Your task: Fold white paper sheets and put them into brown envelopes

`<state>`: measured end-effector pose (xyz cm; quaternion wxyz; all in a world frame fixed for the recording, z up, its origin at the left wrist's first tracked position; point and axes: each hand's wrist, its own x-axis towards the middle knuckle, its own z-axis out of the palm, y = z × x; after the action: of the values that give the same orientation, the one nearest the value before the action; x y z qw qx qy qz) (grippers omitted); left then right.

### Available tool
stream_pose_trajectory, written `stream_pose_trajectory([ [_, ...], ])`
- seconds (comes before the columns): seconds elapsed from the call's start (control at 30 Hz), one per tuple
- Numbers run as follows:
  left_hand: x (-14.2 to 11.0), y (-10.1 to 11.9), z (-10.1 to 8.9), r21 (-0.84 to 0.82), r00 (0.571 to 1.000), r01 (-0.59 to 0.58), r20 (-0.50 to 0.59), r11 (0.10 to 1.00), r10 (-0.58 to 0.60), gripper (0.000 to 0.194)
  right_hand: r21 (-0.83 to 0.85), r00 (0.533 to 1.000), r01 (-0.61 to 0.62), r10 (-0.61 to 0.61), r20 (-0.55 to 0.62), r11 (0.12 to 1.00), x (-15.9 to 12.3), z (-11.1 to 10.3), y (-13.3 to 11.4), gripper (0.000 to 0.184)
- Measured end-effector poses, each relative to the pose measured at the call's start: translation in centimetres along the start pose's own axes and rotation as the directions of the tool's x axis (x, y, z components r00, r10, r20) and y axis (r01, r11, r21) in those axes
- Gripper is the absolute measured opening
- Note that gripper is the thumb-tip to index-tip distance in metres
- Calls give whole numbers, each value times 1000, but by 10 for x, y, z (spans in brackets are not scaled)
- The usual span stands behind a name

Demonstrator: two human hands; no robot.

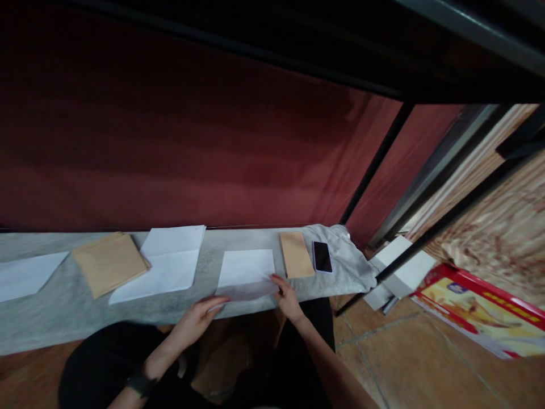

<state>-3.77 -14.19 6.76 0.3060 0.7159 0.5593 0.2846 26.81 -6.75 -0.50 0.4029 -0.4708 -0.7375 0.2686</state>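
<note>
A white sheet of paper [247, 264] lies in front of me on the grey cloth-covered surface, its near part lifted and shaded. My left hand [201, 321] has its fingers closed at the sheet's near left corner. At the near right corner, my right hand [288, 298] pinches the paper between thumb and fingers. Just right of the sheet is a brown envelope [297, 254], with a phone [322, 257] in a pale case beyond it. To the left, a stack of brown envelopes [111, 262] partly covers a creased white sheet [174, 267].
Another white paper [32, 275] lies at the far left of the grey cloth [170, 309]. A dark red panel [204, 170] rises behind. Black metal bars [377, 165] slant at the right. A red and yellow box [481, 309] and white boxes [394, 264] stand on the tiled floor.
</note>
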Motion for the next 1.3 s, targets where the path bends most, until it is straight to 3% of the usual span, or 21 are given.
stream_pose_trajectory([
  [0.1,2,8,-5,-60,999,35,-3,998,-35,44,-29,1000,4,-5,-5,1000,5,1,-8,42],
  [0.3,22,-11,-6,-257,957,137,-215,957,-195,74,-209,994,-97,83,-71,973,10,5,-13,20],
  [0.53,53,-43,18,-77,910,278,-297,957,-288,31,-347,984,-159,120,-131,924,16,11,-15,15],
  [0.63,60,-44,24,-31,892,317,-328,948,-309,29,-389,979,-190,142,-148,901,18,12,-16,17],
  [0.9,61,-40,27,80,874,395,-341,915,-347,48,-466,973,-219,159,-165,857,17,19,-19,33],
  [1.1,64,-30,28,188,876,444,-296,876,-381,56,-550,977,-210,160,-139,809,18,23,-25,47],
  [1.3,66,-22,28,268,860,499,-274,824,-432,54,-612,978,-206,171,-116,763,19,21,-31,48],
])
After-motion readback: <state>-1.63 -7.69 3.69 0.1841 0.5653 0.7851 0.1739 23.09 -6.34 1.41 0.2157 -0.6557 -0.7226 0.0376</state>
